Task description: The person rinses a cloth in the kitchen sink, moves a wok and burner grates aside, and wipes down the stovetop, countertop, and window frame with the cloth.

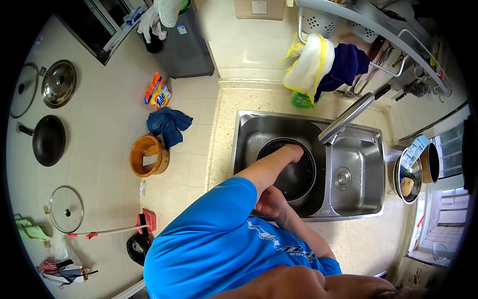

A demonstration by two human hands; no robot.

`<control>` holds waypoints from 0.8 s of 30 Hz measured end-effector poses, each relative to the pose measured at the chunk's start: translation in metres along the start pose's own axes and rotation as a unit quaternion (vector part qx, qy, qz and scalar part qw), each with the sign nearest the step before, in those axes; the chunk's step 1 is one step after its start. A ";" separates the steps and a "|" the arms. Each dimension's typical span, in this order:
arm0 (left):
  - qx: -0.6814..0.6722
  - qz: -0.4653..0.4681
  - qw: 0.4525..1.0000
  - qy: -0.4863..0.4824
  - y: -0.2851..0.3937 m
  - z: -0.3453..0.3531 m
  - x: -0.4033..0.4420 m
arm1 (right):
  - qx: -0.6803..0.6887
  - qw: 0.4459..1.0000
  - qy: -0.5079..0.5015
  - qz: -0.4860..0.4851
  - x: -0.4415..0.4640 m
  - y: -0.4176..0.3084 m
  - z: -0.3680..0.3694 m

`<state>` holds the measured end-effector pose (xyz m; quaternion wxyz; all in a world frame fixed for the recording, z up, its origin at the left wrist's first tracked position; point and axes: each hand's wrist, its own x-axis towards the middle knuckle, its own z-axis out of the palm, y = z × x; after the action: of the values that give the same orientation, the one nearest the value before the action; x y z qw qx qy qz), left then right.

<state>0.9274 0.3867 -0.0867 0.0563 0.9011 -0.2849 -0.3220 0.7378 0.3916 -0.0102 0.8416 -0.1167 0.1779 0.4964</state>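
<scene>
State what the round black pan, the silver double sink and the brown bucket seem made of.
Round black pan: probably metal, perhaps coated; dark, slightly glossy interior.
Silver double sink: likely satin stainless steel; soft reflections.
Brown bucket: perhaps varnished wood; warm sheen, grain unclear.

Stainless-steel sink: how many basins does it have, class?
2. A larger rectangular steel basin, picture left, holds a round black pan; a smaller rectangular steel basin, picture right, has a round metal drain. An arm covers part of the larger; no further basin seems hidden.
</scene>
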 end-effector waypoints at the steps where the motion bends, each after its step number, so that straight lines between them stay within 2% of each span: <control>1: -0.011 0.008 1.000 -0.004 -0.001 0.001 0.002 | 0.099 0.979 -0.173 0.053 0.003 -0.002 -0.011; 2: -0.022 0.016 1.000 -0.006 -0.003 0.001 0.003 | 0.192 0.916 -0.338 0.104 0.005 -0.004 -0.020; 3: -0.022 0.014 1.000 -0.002 -0.003 -0.003 0.002 | 0.188 0.916 -0.338 0.106 -0.001 -0.007 -0.010; 4: -0.029 0.006 1.000 0.004 -0.001 -0.003 -0.002 | 0.093 0.980 -0.175 0.028 -0.012 -0.007 0.007; 5: -0.035 -0.001 0.999 0.007 0.000 -0.003 -0.006 | -0.003 0.999 -0.005 -0.054 -0.018 -0.007 0.016; 6: -0.031 0.005 0.999 0.005 -0.002 -0.003 -0.009 | -0.001 0.998 -0.004 -0.061 -0.015 -0.005 0.011; 8: -0.035 0.030 0.999 0.011 0.004 -0.009 -0.011 | 0.036 0.975 -0.185 -0.121 -0.010 -0.001 -0.006; 9: -0.042 0.022 0.998 0.031 0.001 -0.001 -0.003 | 0.038 0.972 -0.179 -0.148 -0.015 -0.003 -0.001; 12: -0.013 0.026 0.999 0.030 -0.004 0.010 0.003 | -0.035 0.993 -0.073 -0.092 -0.020 0.001 0.012; 14: -0.039 0.024 0.999 0.024 0.002 0.006 -0.002 | 0.006 0.971 -0.240 0.006 0.003 0.002 -0.043; 16: -0.036 0.031 0.999 0.020 0.007 0.002 -0.006 | -0.056 0.996 -0.062 -0.004 -0.010 0.004 -0.018; 17: -0.038 0.037 0.998 0.024 0.006 0.005 -0.002 | -0.058 0.995 0.016 -0.084 -0.021 0.010 0.018; 18: -0.042 0.042 0.998 0.028 0.004 0.008 0.001 | -0.048 0.993 0.023 -0.108 -0.022 0.011 0.027; 21: -0.009 0.063 0.998 0.007 0.002 0.001 -0.004 | -0.032 0.988 -0.059 -0.136 -0.024 0.015 0.030; 24: 0.019 0.062 0.998 0.015 0.000 -0.001 -0.002 | -0.075 0.987 -0.031 -0.139 -0.005 0.018 0.004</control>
<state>0.9268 0.3877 -0.0848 0.0634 0.8872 -0.3455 -0.2992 0.7201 0.3977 -0.0049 0.8963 -0.1880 0.0960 0.3900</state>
